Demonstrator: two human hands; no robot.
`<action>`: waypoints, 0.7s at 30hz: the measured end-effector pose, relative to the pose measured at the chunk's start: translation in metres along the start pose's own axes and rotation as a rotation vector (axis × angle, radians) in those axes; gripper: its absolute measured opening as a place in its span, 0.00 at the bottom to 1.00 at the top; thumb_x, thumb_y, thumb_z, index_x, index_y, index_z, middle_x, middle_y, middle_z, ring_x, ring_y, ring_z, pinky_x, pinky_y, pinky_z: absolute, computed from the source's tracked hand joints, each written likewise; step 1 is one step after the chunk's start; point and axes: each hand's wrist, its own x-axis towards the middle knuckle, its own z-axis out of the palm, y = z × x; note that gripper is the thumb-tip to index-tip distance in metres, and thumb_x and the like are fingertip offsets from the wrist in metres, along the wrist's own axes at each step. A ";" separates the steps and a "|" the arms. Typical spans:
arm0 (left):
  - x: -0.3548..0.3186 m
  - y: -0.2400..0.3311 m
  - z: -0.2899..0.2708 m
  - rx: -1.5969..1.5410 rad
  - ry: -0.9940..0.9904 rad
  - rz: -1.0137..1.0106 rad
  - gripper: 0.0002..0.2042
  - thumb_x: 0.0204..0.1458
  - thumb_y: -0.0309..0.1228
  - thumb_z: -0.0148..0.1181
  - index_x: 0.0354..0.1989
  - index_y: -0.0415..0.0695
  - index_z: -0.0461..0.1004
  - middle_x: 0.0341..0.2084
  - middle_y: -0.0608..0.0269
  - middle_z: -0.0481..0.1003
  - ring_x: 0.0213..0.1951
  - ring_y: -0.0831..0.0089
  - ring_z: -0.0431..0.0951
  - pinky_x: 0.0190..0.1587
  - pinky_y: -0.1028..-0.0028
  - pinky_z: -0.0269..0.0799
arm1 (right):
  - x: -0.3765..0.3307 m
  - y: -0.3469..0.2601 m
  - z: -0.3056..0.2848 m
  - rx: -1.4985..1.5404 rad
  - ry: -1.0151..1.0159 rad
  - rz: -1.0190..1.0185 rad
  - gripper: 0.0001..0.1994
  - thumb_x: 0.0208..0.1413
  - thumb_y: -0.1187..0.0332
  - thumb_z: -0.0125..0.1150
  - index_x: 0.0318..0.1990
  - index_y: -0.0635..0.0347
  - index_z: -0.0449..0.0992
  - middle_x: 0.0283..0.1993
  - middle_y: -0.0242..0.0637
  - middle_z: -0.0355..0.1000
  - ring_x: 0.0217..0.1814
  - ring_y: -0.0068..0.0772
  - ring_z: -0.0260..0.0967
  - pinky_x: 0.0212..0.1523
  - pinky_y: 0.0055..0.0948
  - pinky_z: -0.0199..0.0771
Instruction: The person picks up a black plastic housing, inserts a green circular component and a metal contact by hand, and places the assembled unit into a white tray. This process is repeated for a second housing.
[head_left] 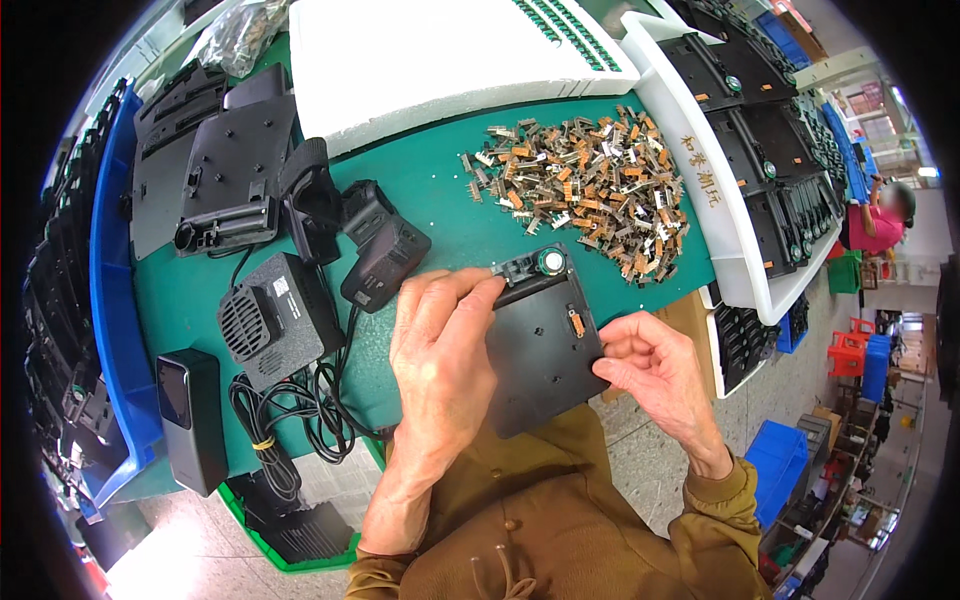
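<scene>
In front of me, at the table's near edge, is a flat black plastic panel [535, 365]. A round white and green part [551, 262] sits at its top corner, and a small orange-brown switch [577, 324] is set near its right edge. My left hand [440, 350] closes over the panel's upper left edge, fingertips at the raised strip. At the right edge, my right hand [655, 370] pinches the panel between thumb and curled fingers. Beyond it, a heap of small metal slide switches [590, 190] with orange-brown bases lies on the green table mat [430, 170].
White foam board [430, 70] lies at the back, with rows of green parts. A white crate [700, 160] of black panels stands right. Left are more black panels [235, 165], a speaker-like box [280, 315], cables [320, 400], a power bank [190, 420] and a blue bin [120, 300].
</scene>
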 end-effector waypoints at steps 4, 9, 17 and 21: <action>0.000 -0.002 0.000 -0.002 -0.005 0.014 0.16 0.38 0.12 0.64 0.38 0.37 0.79 0.37 0.57 0.79 0.41 0.58 0.77 0.44 0.68 0.74 | 0.003 0.002 -0.002 0.272 -0.118 0.130 0.15 0.56 0.79 0.64 0.51 0.68 0.72 0.35 0.33 0.77 0.36 0.18 0.73 0.35 0.20 0.75; 0.007 0.008 0.001 -0.089 0.046 0.034 0.22 0.39 0.14 0.64 0.47 0.35 0.78 0.41 0.51 0.77 0.43 0.54 0.75 0.49 0.63 0.72 | -0.006 0.002 -0.020 0.459 -0.139 0.078 0.16 0.56 0.80 0.63 0.52 0.67 0.73 0.38 0.33 0.78 0.37 0.17 0.74 0.35 0.18 0.74; -0.006 0.000 -0.007 -0.149 0.035 -0.135 0.25 0.64 0.45 0.52 0.52 0.30 0.74 0.43 0.49 0.77 0.47 0.58 0.74 0.55 0.64 0.67 | -0.038 -0.004 -0.107 0.580 0.132 -0.051 0.18 0.53 0.75 0.68 0.52 0.63 0.74 0.37 0.31 0.79 0.34 0.18 0.77 0.32 0.17 0.77; -0.006 0.007 -0.007 -0.193 -0.003 -0.142 0.26 0.64 0.46 0.52 0.52 0.29 0.74 0.42 0.49 0.77 0.47 0.60 0.74 0.54 0.66 0.67 | -0.049 0.004 -0.188 0.614 0.457 -0.065 0.16 0.55 0.75 0.66 0.51 0.60 0.74 0.37 0.29 0.77 0.34 0.18 0.74 0.32 0.21 0.77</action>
